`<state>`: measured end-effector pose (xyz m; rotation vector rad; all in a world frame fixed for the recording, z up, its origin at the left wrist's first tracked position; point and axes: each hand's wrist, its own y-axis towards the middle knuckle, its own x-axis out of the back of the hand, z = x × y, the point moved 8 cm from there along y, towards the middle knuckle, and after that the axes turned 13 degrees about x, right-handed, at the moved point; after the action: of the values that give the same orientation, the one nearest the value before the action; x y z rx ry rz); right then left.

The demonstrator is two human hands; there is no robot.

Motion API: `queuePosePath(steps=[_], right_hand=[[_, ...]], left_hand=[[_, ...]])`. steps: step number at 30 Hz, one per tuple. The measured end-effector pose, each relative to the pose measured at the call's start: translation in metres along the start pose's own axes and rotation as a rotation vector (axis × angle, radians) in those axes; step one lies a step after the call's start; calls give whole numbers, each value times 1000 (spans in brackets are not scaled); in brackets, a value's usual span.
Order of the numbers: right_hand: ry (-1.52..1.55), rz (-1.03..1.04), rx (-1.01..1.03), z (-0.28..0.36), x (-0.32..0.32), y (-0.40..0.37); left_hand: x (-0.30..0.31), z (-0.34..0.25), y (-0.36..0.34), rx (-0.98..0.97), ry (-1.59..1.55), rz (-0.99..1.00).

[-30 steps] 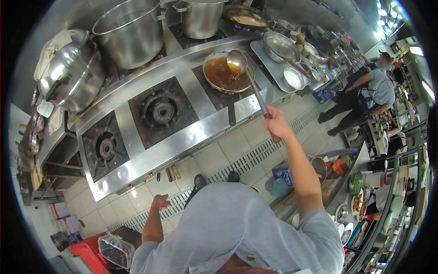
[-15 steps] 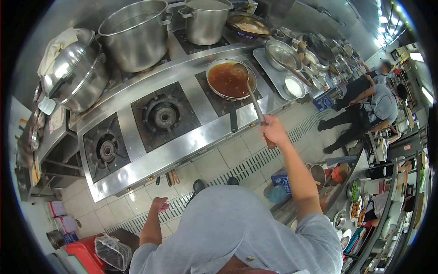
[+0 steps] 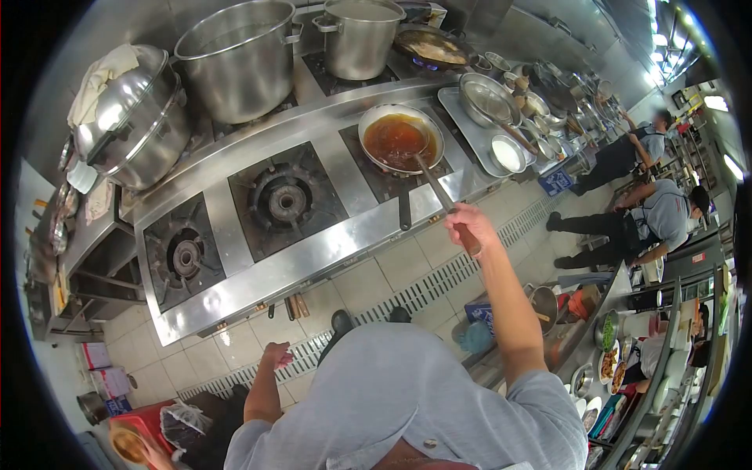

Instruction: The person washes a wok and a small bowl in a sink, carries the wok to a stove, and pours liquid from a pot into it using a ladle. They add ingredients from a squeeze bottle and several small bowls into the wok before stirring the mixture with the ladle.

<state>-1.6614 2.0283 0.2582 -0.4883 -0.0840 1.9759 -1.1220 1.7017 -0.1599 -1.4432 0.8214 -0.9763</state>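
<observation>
My right hand (image 3: 472, 227) is closed around the wooden grip of a long metal ladle (image 3: 434, 182). The ladle's bowl is sunk in reddish-brown sauce (image 3: 392, 139), so most of it is hidden. That sauce lies in a round frying pan (image 3: 440, 146) on a stove burner; the pan's dark handle (image 3: 404, 211) points toward me and nothing grips it. My left hand (image 3: 276, 356) hangs low at my side, in front of the stove, fingers loosely stretched and holding nothing.
Two stockpots (image 3: 239, 70) and a lidded steel pot (image 3: 133, 125) stand behind the burners. Right of the pan, a tray (image 3: 462, 129) carries a strainer and a white-filled bowl (image 3: 507, 154). Co-workers (image 3: 662, 215) stand at right. Another person's hand (image 3: 154, 454) holds a bowl (image 3: 127, 444) lower left.
The ladle's bowl has dipped deeper into the sauce, and my right hand has shifted slightly down and right. Another person with a bowl has appeared at the lower left by the bin.
</observation>
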Motion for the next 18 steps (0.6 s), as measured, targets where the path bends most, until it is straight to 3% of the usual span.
queuePosePath(steps=[6, 12, 15, 18], right_hand=[[-516, 54, 173, 25, 9, -9], [-1099, -41, 301, 57, 7, -24], [-1410, -48, 582, 67, 3, -17], [-1421, -64, 436, 59, 8, -8]], left_hand=[[0, -6, 8, 6, 24, -2], [0, -18, 8, -14, 57, -4], [0, -26, 6, -19, 64, -6], [2, -28, 10, -24, 57, -15]])
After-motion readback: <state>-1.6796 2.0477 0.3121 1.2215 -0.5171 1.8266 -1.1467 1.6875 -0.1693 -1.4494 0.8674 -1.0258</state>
